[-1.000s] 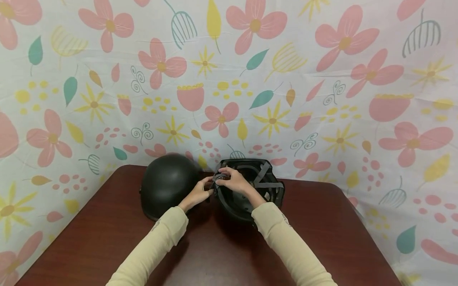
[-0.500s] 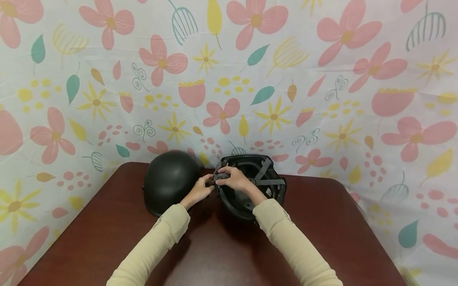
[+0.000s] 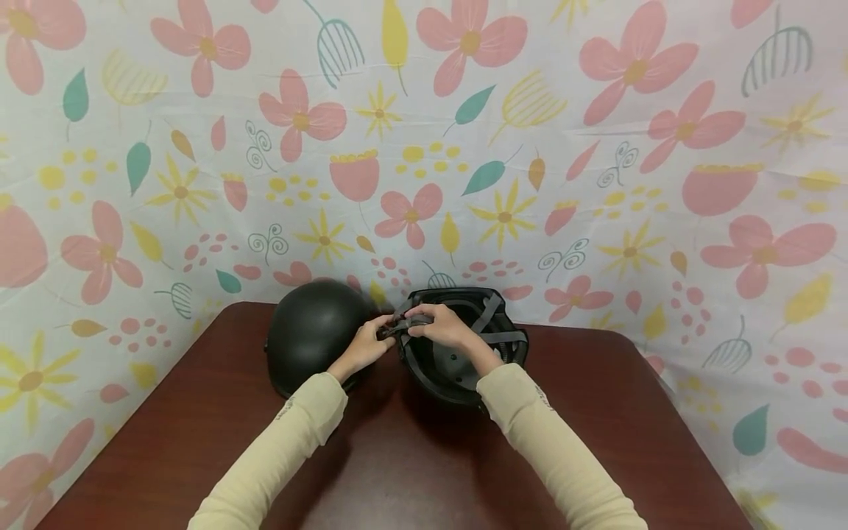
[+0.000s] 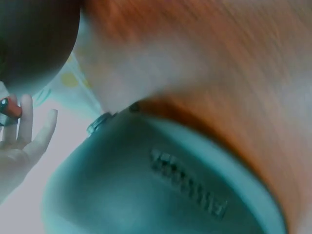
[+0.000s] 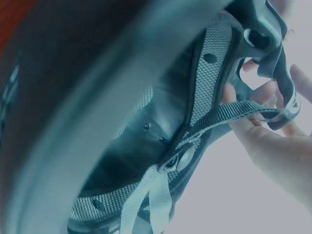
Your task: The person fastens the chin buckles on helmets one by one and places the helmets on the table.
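A black helmet (image 3: 457,397) lies upturned with its padded inside and grey straps showing. My left hand (image 3: 358,350) pinches one end of its chin strap (image 3: 402,326), beside the rim. Higher up the same strap, above the rim's left side, my right hand (image 3: 445,328) grips with thumb and fingers. In the right wrist view the webbing (image 5: 234,112) runs from a rivet inside the shell to the right hand's fingers (image 5: 248,129). In the left wrist view, a small piece with a reddish side (image 4: 12,108) sits at the fingers.
A second black helmet (image 3: 314,335) stands dome up at the left, close beside the left hand. Both helmets rest near the back edge of a dark red-brown table (image 3: 397,471). A flower-printed cloth (image 3: 411,147) hangs right behind it.
My hands have drawn slightly apart, the left to the left and the right to the right, so more strap shows between them. The helmets stay in place.
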{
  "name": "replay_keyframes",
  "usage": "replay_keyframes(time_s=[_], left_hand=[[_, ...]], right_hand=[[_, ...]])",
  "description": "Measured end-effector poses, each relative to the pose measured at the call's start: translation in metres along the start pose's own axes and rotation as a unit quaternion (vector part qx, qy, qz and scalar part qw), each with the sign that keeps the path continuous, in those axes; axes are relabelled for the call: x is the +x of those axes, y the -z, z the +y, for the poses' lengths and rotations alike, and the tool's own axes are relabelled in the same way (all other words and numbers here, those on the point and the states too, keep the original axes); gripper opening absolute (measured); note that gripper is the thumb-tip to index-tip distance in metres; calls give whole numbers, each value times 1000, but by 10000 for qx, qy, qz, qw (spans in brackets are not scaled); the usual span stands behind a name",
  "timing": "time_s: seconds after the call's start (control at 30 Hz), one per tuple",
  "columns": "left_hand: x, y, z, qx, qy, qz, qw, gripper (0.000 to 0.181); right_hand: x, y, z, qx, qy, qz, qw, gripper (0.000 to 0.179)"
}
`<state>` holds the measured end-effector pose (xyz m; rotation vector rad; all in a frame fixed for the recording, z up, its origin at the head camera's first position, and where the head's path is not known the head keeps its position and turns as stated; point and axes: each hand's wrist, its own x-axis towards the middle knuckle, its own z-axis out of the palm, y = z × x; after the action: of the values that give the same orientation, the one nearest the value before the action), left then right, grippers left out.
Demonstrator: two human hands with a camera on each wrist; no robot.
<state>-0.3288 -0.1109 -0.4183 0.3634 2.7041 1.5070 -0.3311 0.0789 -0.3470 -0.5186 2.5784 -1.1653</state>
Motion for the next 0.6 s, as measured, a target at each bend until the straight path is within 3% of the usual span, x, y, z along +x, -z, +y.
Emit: replay_keyframes(time_s=[0.23,0.6], left_hand=[[-6,16,11,107,-275,89,9995,51],[-7,23,24,-135,-577,108,9982,44]], right_hand=[[-6,5,-4,664,-93,-116,9977,37],[-11,7,1,695,-209,3,9974,36]])
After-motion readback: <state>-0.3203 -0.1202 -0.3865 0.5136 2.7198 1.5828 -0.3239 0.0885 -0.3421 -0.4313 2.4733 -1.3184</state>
